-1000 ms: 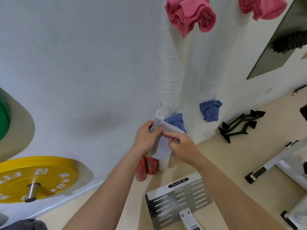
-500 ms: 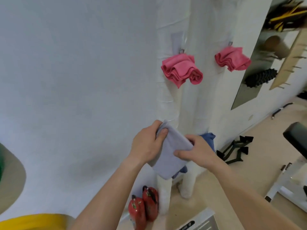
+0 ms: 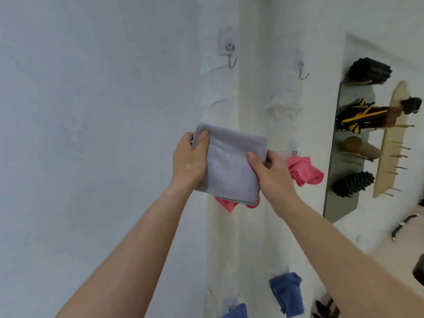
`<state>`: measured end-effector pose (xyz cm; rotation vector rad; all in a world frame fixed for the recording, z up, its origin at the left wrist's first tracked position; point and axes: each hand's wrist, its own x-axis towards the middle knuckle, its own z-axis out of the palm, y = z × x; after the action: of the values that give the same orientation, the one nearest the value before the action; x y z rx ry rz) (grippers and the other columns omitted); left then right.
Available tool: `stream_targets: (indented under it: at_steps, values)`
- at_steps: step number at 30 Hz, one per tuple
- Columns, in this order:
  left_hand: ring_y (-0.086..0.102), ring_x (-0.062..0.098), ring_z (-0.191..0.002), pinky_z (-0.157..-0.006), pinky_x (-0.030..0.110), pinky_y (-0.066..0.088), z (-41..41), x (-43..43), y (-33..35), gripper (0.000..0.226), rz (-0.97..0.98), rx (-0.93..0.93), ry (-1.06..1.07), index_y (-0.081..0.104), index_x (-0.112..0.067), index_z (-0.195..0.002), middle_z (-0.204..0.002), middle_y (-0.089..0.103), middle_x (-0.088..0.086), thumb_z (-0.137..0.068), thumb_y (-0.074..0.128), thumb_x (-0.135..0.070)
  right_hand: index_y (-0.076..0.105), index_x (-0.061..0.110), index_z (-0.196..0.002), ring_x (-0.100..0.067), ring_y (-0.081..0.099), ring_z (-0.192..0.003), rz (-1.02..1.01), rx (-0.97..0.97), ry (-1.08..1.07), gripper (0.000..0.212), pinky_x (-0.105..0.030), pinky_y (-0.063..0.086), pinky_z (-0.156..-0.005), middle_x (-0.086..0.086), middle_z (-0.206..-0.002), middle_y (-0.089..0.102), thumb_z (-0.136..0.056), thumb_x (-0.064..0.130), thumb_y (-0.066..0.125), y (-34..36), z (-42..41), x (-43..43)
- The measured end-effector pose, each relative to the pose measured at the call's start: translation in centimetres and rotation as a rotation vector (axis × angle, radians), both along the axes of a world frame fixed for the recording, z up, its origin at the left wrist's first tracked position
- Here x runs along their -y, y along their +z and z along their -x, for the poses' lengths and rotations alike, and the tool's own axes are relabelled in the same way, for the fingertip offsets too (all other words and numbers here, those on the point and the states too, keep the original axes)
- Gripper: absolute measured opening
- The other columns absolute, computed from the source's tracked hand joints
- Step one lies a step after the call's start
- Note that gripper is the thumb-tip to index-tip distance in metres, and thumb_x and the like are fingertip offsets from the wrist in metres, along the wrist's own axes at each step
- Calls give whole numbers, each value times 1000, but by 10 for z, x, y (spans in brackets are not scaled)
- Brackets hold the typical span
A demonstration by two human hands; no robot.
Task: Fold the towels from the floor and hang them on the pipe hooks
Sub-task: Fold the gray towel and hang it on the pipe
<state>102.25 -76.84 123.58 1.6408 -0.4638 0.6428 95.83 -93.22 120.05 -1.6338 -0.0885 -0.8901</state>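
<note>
A folded grey towel is held up in front of two white wrapped pipes. My left hand grips its left edge, thumb on the front. My right hand pinches its right edge. Above it, two metal hooks hang bare: one on the left pipe and one on the right pipe. A pink towel hangs on the right pipe beside my right hand. Another pink towel peeks out below the grey one. Two blue towels hang lower, one on the right pipe, one at the bottom edge.
A white wall fills the left. At the right, a grey wall board carries black rollers, a brown roller and yellow-black gear, with a wooden peg rack beside it. Beige floor shows at the lower right.
Both hands have lifted the grey towel up the pipes, from the blue towels' level to the pink towels' level. My view tilted upward and the two bare upper hooks came into sight.
</note>
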Motion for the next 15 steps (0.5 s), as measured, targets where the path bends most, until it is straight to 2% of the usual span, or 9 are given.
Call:
stream_targets:
  at_steps: [2,5,7,9,11,13,15]
  values:
    - [48,14,-68,-60,29,37,-12,7,28,33,49,-19,-17,51,-16,-79,-76,53,-4,-100,50,-41,66,15,-103,-16,64,-86,38,52,-55,26,-34,51,-77,-3,-99,69,-92,38,65,34,-18,10]
    - [44,15,-66,-60,29,35,-26,14,72,29,142,-15,-69,49,-17,-72,-68,49,-6,-96,55,-32,68,14,-109,-15,65,-92,60,127,-122,33,-32,52,-83,1,-101,70,-88,39,69,89,-43,24]
    - [48,14,-66,-62,28,39,-32,17,106,25,165,34,-101,57,-16,-73,-69,54,-5,-95,57,-29,68,13,-110,-13,66,-90,48,174,-117,34,-31,54,-85,1,-101,71,-86,38,72,127,-56,32]
    - [53,13,-69,-66,29,45,-39,18,142,23,187,100,-114,66,-11,-84,-76,60,-3,-94,61,-31,68,14,-111,-10,67,-88,31,230,-103,37,-26,54,-81,1,-100,71,-84,38,75,168,-69,39]
    - [57,12,-69,-67,28,49,-47,18,177,23,203,168,-92,68,-12,-83,-76,64,-4,-92,64,-32,66,14,-112,-9,67,-88,43,266,-87,41,-24,54,-80,2,-100,71,-81,40,77,206,-81,44]
    - [63,12,-72,-69,29,54,-58,19,207,19,199,200,-71,68,-19,-79,-79,68,-6,-91,68,-33,66,14,-109,-12,68,-89,65,260,-68,40,-29,56,-84,1,-99,70,-80,39,78,237,-97,48]
    - [68,15,-81,-72,33,59,-71,21,229,13,179,186,-61,68,-22,-85,-87,71,-3,-90,70,-34,64,14,-104,-17,68,-93,76,228,-40,35,-38,57,-89,-1,-98,69,-81,35,78,260,-114,51]
